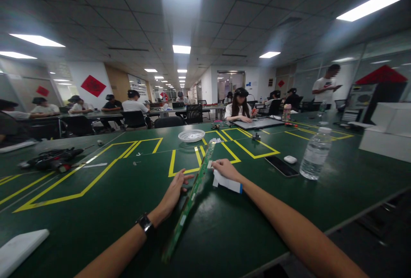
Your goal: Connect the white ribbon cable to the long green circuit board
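Note:
A long, narrow green circuit board (pixel 192 194) lies slantwise on the green table (pixel 128 226). Just left of the board is my left hand (pixel 175 190), palm down with its fingers spread and nothing in it. On the other side, my right hand (pixel 226 168) pinches a small white piece (pixel 210 164) close to the board's edge. A folded white strip (pixel 227 182) with a blue end hangs below my right hand.
A white basket (pixel 191 136) stands beyond the board. To the right are a black phone (pixel 281 165), a white earbud case (pixel 290 159) and a water bottle (pixel 316 153). Black tools (pixel 54 158) lie at left. A person (pixel 239 109) sits across the table.

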`<action>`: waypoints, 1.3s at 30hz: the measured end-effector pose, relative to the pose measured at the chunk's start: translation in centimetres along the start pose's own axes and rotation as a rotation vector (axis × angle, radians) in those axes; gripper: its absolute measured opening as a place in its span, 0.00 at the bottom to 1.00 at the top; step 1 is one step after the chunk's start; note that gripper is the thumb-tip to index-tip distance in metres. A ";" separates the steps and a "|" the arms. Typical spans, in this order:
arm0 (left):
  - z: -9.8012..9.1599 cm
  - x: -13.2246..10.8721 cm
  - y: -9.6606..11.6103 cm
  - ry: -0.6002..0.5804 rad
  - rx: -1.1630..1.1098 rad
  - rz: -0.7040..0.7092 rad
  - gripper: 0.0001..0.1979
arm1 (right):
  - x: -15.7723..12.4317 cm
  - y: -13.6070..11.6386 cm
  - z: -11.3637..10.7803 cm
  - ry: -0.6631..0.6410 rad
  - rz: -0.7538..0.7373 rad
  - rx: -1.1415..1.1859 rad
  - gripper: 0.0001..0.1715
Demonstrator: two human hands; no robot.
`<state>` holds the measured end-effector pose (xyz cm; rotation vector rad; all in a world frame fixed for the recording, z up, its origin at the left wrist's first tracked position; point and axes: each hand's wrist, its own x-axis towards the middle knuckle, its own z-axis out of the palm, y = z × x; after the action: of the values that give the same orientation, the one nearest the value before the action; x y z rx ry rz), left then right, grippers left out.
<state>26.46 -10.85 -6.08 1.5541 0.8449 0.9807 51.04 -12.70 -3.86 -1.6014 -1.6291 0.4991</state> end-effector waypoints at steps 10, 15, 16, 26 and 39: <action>-1.8 0.8 0.3 0.180 0.132 0.039 0.24 | -0.1 5.0 -6.7 0.193 0.391 -0.769 0.28; -1.4 0.8 0.5 0.157 0.126 0.067 0.21 | 0.0 4.8 -5.7 0.161 0.151 -0.897 0.19; -1.3 0.7 0.4 0.145 0.127 0.074 0.21 | 0.0 4.8 -5.2 0.131 0.109 -0.895 0.18; -0.6 0.1 0.5 0.045 0.192 0.171 0.19 | 0.5 6.0 -2.9 0.065 0.117 -0.878 0.24; -0.4 -0.2 0.7 0.056 0.220 0.196 0.18 | 0.5 6.2 -4.4 0.074 0.081 -0.867 0.30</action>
<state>26.03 -10.96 -5.33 1.8312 0.8749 1.1049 58.40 -12.52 -5.67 -2.2621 -1.8420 -0.2907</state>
